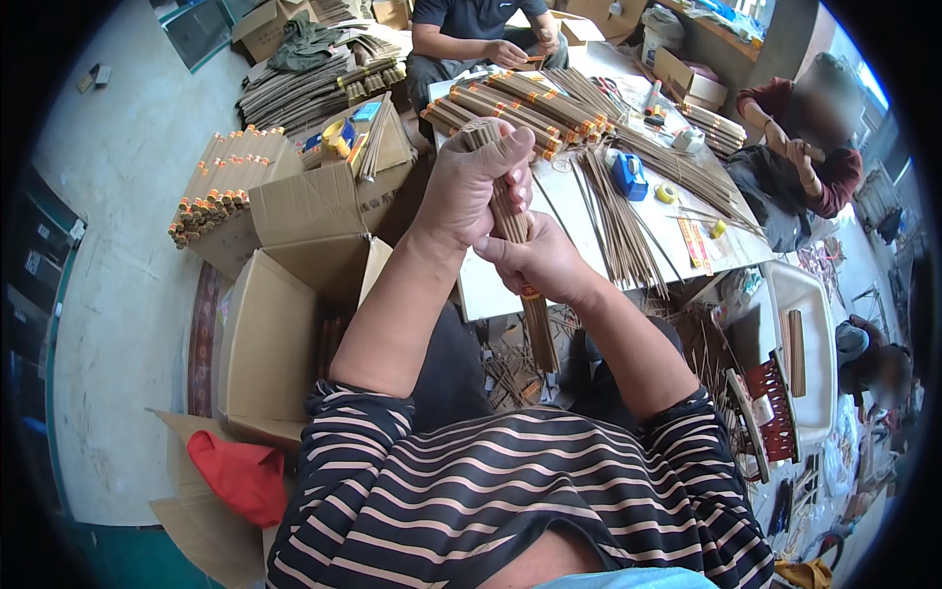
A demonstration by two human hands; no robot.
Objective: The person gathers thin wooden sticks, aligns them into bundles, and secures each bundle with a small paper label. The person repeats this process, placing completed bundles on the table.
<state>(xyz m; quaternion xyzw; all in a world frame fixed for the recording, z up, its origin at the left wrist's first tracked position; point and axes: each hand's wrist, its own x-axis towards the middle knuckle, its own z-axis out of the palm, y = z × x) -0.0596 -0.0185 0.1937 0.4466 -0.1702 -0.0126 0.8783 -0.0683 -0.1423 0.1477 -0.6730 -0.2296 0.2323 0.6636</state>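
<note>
Over the near edge of the white table (483,291), I hold a bundle of brown incense sticks (540,339) at a slant between both hands. My left hand (473,187) is wrapped round its upper part, thumb across the top end. Lower down, my right hand (547,260) grips the middle, its thumb close to my left wrist. A red and yellow band (530,293) shows on the bundle just below my right hand. The bundle's lower end hangs above my lap. My fingers hide much of its middle.
Banded bundles (535,106) are piled on the table, with loose sticks (620,221), a blue tape dispenser (629,177) and paper labels (695,245). An open cardboard box (265,339) stands at my left, a white tub (812,412) at right. Two people sit across the table.
</note>
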